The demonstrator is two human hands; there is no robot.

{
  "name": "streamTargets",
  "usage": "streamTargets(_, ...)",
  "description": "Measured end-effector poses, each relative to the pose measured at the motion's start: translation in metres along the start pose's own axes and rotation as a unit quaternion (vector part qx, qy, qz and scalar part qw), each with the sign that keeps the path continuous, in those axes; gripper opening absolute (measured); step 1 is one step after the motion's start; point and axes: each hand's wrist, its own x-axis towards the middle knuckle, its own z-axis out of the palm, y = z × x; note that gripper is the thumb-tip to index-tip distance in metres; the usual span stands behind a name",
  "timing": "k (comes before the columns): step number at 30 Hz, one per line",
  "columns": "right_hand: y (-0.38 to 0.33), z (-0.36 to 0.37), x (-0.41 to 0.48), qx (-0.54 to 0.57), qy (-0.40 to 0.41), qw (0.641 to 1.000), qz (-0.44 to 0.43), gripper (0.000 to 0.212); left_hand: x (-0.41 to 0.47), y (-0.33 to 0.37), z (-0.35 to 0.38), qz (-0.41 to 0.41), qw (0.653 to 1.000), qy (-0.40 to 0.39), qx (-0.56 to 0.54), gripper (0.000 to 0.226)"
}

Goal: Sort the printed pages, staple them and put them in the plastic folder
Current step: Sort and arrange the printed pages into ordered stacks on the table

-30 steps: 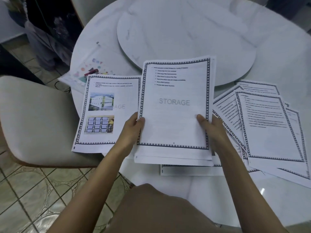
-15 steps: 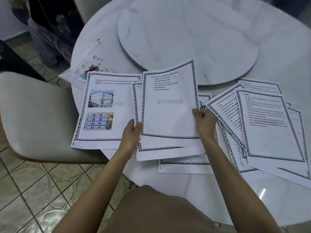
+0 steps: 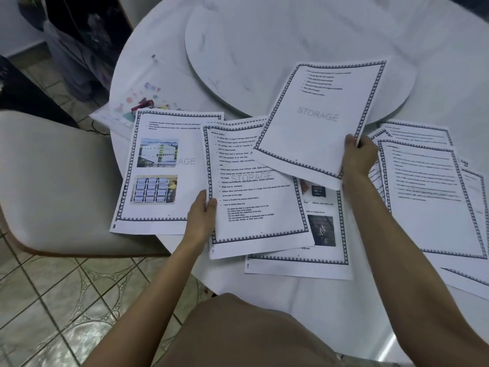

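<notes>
Two grips hold printed pages over the bench [image 3: 330, 308].
The right grip [image 3: 360, 157] pinches one STORAGE page [image 3: 317, 120] by its corner. The left grip [image 3: 201, 218] curls round a text sheet [image 3: 254, 186]; sheets under it cannot be counted. The right pile [image 3: 428, 194] is cut by the frame. The blurred plastic folder [image 3: 127, 102] lies far left.

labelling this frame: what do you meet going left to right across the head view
chair seat, page with two photos, left hand, text page it holds, lifted STORAGE page, right hand, fanned pages
</notes>
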Motion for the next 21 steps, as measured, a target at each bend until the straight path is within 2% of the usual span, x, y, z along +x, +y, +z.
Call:
streamTargets(5, 0.001, 0.009, 0.010, -0.011, -0.024, 1.000, 0.007, 0.014, 0.004, -0.001, 0.000, -0.014, 1.000, 0.016, -0.001, 0.047)
streamTargets(9, 0.007, 0.012, 0.010, -0.014, -0.037, 0.999, 0.022, 0.025, 0.007, -0.003, -0.001, -0.015, 1.000, 0.020, -0.008, 0.047)
streamTargets(13, 0.009, 0.009, 0.007, -0.008, -0.056, 0.998, 0.028, 0.018, 0.009, -0.002, -0.001, -0.023, 0.999, 0.023, -0.008, 0.048)
streamTargets(16, 0.011, 0.005, 0.001, -0.010, -0.083, 0.996, 0.015, 0.030, 0.008, -0.003, -0.001, -0.023, 0.999, 0.019, -0.015, 0.048)
streamTargets(21, 0.019, -0.007, -0.014, 0.011, -0.124, 0.992, 0.017, 0.014, 0.009, -0.004, -0.002, -0.019, 0.999, 0.019, -0.017, 0.047)
